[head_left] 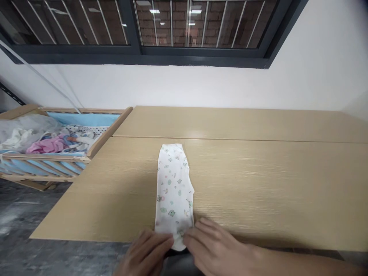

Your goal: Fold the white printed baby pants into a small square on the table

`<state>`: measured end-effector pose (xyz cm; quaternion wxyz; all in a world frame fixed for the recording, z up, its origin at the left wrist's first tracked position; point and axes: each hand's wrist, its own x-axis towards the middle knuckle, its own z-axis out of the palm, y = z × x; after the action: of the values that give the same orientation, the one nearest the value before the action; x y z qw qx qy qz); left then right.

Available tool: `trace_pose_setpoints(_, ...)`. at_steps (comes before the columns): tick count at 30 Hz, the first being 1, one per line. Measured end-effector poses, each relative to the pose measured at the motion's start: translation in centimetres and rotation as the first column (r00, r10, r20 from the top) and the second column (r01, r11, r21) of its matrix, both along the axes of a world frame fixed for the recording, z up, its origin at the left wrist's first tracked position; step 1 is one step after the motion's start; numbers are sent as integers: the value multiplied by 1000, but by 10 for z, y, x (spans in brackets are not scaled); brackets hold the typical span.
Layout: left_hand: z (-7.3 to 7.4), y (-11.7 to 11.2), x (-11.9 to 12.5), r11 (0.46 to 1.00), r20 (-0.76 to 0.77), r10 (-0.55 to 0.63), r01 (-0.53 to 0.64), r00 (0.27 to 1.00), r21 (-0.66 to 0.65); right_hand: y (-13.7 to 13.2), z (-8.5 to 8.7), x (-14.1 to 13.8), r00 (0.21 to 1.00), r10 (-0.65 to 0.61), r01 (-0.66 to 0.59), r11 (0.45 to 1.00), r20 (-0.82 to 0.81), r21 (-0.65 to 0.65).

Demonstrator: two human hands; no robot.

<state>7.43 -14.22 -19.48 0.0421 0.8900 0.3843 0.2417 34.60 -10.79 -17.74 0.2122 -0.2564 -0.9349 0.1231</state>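
Observation:
A small white garment (174, 188) with a pale printed pattern lies folded into a long narrow strip on the light wooden table (258, 184), running away from me. My left hand (148, 253) and my right hand (214, 247) meet at its near end by the table's front edge. Both hands pinch that end of the cloth between curled fingers. The near tip of the garment is partly hidden under my fingers.
A wooden crib (57, 147) with blue lining stands to the left of the table, filled with several loose clothes in white, pink and blue. A white wall and a barred dark-framed window (143, 30) are behind the table. Grey floor lies at lower left.

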Motion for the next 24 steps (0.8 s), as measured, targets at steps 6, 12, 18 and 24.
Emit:
trace_pose_setpoints(6,53,71,30,977,373,185,-210,909,26,78,54,-5,942,-263,165,903,-209,-396)
trace_pose_setpoints(12,80,180,46,880,297,468,-410,832,-239,194,48,-18,887,-387,299,897,-250,-327)
trace_pose_setpoints(18,57,259,49,779,90,586,-529,805,-337,270,6,-30,866,-478,373,814,-149,-445)
trace_pose_setpoints(24,51,263,60,795,-15,574,-562,819,-229,284,-6,-28,865,-488,405,817,-118,-411)
